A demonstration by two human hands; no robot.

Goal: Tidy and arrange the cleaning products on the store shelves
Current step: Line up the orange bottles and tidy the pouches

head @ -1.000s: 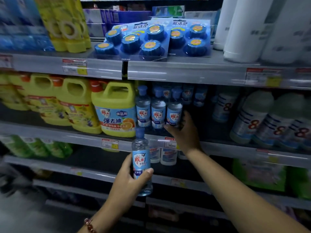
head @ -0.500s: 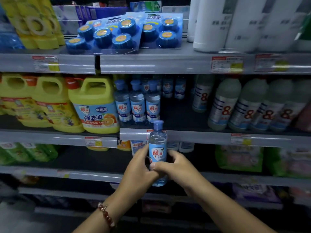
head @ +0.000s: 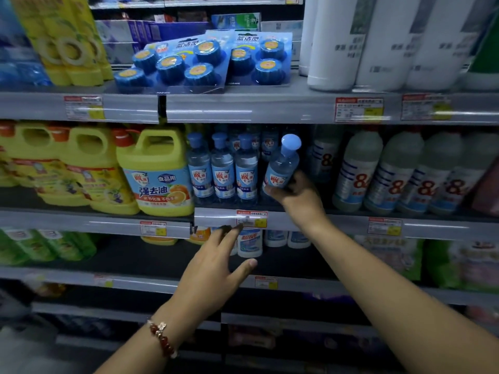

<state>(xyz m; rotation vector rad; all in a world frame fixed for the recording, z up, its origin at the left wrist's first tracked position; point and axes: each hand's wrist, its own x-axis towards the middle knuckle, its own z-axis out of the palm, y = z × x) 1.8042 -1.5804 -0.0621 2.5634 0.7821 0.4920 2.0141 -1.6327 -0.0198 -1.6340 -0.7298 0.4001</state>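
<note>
Grey metal shelves (head: 243, 107) are seen stacked across the whole view, price tags clipped along the front rails. On the middle shelf (head: 102, 221), big yellow detergent jugs (head: 155, 171) are stocked at left and white disinfectant bottles (head: 356, 171) at right; a row of clear blue-capped bottles (head: 222, 168) is lined up between them, labels facing out, likely so the brand is readable. A gap is left to the right of that row, just beside the white bottles.

The right hand (head: 298, 194) is wrapped round the lower body of one more small clear bottle (head: 282, 164), which is held tilted, cap leaning right, above the gap at the shelf front. It is judged that the tilt is there to clear the shelf above and slip the base in next to its row. The bottle is not yet set down.

The left hand (head: 216, 268) is empty, fingers spread and relaxed, its fingertips (head: 237, 227) reaching up near the rail of the middle shelf, in front of the lower shelf stock; whether the rail is touched cannot be told.

Compared with half a second earlier: the bottle was then held low, upright, in both hands below the middle shelf. It has since been passed fully to the right hand and raised to shelf level, and the left hand has been released.
</note>
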